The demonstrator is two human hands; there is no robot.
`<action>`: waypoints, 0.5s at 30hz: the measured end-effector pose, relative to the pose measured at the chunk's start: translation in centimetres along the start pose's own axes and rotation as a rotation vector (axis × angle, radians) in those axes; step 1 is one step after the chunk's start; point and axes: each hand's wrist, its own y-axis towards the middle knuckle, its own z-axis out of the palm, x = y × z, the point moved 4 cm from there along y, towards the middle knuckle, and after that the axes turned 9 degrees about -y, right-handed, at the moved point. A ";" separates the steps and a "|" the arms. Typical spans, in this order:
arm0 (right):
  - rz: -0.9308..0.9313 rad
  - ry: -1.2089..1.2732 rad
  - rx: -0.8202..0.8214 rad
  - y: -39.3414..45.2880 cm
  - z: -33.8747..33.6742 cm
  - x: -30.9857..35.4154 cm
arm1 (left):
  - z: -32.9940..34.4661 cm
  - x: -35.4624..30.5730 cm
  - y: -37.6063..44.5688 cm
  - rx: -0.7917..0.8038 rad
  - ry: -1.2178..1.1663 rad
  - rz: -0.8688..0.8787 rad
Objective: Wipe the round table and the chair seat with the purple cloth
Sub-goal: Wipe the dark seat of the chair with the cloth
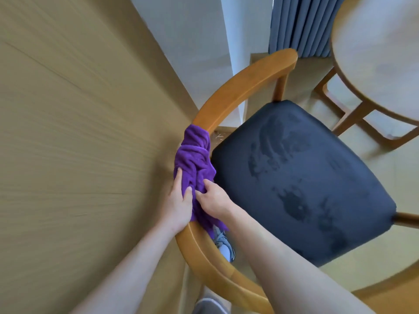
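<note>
The purple cloth (193, 162) is bunched over the curved wooden backrest (244, 87) of the chair. My left hand (179, 202) grips the cloth's lower left part, fingers pressed into the folds. My right hand (214, 200) pinches the cloth's lower right part just beside it. The dark blue chair seat (301, 177) lies to the right of both hands and shows several darker damp-looking patches. The round table (376, 53) with a pale top stands at the upper right, past the chair.
A beige wall panel (79, 132) fills the left side, close behind the backrest. Blue-grey curtains (301, 23) hang at the top. The table's wooden legs (353, 114) stand near the seat's far corner. My shoe (224, 243) shows under the backrest.
</note>
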 end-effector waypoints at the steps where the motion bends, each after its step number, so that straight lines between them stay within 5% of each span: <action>1: -0.005 -0.056 0.017 -0.8 0.2 -0.1 | 0.0 0.0 -1.2 -0.024 0.066 -0.023; 8: -0.030 -0.214 0.123 -6.9 0.9 -1.6 | 1.7 0.7 -9.1 -0.171 0.159 -0.143; 15: -0.130 -0.333 0.092 -12.2 -2.5 -0.9 | 4.2 0.6 -18.2 -0.319 -0.407 -0.189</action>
